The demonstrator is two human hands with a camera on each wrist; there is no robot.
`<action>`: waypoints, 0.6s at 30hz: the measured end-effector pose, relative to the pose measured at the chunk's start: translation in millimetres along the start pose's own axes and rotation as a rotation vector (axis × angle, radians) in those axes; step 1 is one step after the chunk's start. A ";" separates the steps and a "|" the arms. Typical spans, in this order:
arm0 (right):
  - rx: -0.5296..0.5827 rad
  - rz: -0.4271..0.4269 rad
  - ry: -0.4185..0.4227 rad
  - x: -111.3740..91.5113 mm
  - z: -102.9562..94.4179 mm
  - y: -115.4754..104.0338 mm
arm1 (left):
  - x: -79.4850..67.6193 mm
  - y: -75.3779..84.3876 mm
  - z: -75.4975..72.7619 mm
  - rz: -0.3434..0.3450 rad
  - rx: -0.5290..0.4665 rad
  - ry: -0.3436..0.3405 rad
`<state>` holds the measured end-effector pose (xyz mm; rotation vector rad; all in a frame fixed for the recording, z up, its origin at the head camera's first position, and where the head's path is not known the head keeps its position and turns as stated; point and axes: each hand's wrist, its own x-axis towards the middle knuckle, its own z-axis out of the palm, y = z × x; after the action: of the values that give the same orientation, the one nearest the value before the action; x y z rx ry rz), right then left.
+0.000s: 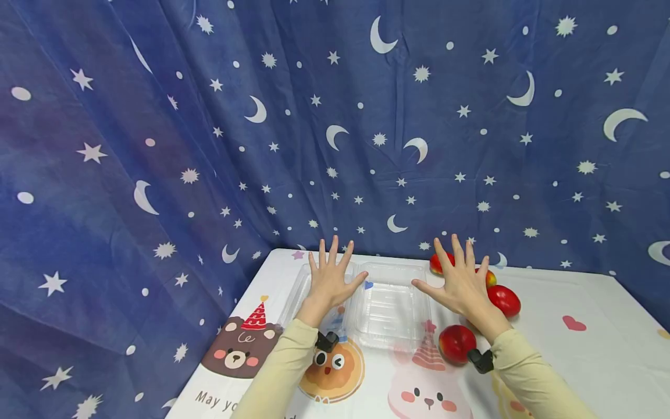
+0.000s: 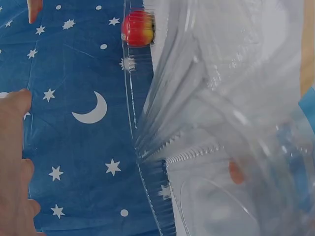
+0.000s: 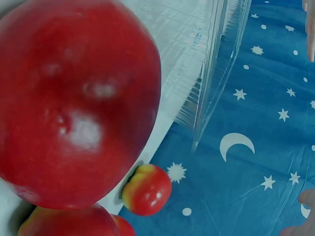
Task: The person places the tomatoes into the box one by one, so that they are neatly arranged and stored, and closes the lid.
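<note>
My left hand is held with fingers spread over the left half of an open, hinged clear plastic container, holding nothing. The right hand, also spread and holding nothing, hovers right of the container over several red fruits. One red fruit lies near the right wrist, another to the right of that hand. A red-and-yellow fruit and a further red one are partly hidden behind its fingers. In the right wrist view a red fruit looms large beside the container.
The table wears a white cloth printed with a bear, a rabbit and other cartoon figures. A blue curtain with moons and stars hangs directly behind the table's far edge and along its left side. Each wrist carries a small black camera.
</note>
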<state>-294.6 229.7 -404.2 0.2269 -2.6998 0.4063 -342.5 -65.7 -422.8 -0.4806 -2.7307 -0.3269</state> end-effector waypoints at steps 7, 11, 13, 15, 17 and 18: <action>0.004 0.000 -0.006 -1.2 1.4 0.8 | 1.4 -10.3 5.0 -0.037 -0.017 -0.043; 0.008 0.007 -0.020 -1.7 2.8 1.3 | 0.5 -20.4 8.5 -0.065 -0.051 -0.073; 0.013 0.009 -0.027 -1.9 3.5 1.7 | -0.9 -27.0 10.4 -0.085 -0.069 -0.076; 0.012 0.012 -0.033 -2.3 4.2 2.3 | -3.4 -34.7 12.5 -0.108 -0.089 -0.073; 0.015 0.012 -0.037 -2.8 4.6 2.9 | -6.6 -43.4 15.5 -0.129 -0.114 -0.060; 0.013 0.013 -0.038 -3.0 4.9 3.6 | -8.1 -47.9 17.2 -0.138 -0.127 -0.050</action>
<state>-294.4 231.8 -410.6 0.2231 -2.7374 0.4282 -358.1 -107.1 -449.4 -0.3378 -2.8104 -0.5330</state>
